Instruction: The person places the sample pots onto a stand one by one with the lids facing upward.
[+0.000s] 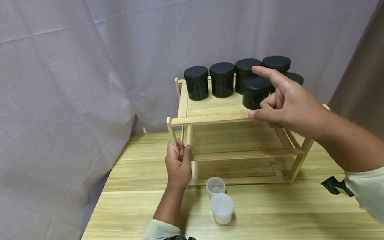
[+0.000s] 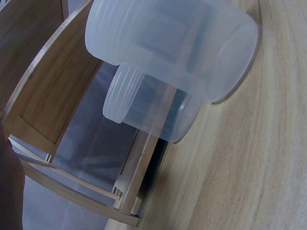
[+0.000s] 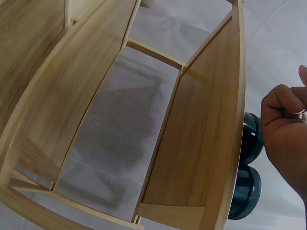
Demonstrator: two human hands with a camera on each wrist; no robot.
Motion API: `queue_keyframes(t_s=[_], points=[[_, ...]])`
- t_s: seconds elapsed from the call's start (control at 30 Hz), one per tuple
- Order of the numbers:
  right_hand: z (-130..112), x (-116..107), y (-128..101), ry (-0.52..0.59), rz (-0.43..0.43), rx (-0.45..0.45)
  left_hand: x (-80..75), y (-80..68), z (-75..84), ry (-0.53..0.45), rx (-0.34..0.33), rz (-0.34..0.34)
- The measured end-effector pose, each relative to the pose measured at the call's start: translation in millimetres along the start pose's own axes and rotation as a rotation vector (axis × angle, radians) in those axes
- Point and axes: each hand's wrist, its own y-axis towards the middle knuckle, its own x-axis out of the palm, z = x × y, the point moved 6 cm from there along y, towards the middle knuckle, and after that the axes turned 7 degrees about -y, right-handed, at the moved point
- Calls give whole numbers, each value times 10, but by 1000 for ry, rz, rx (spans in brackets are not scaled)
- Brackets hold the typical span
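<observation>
A three-tier wooden rack [image 1: 212,119] stands on the table. At its front left post, my left hand [image 1: 178,169] grips the wood, thumb on the right side. My right hand [image 1: 288,106] is raised over the right part of the top shelf, index finger and thumb spread apart, the other fingers curled, with nothing visibly held. Just beside it is a black lidded jar [image 1: 254,96] in the front row; whether the fingers touch it I cannot tell. Black jars [image 1: 223,81] line the back of that shelf. In the right wrist view, the right hand [image 3: 288,124] shows beyond the shelf edge.
Two translucent plastic jars stand before the rack: a nearer one [image 1: 222,209] with a whitish flat top, and a farther one [image 1: 215,188] that looks uncovered. A grey curtain [image 1: 71,69] hangs behind and to the left of the wooden table [image 1: 131,209].
</observation>
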Motion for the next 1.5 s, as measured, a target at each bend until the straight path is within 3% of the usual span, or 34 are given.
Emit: queue_keyframes(t_s=[0.13,0.7,1.17,1.5], points=[[-8,70,-50,-1,-35,-80,1,-3,-3,4,-3,3],[23,285,-235,122,-147,-227,-1,-1,11,32,-17,7],[132,444,-335,72,-145,-219,14,1,4,7,-34,3],[235,600,-371,89,-230,-194,5,-8,6,10,-44,5]])
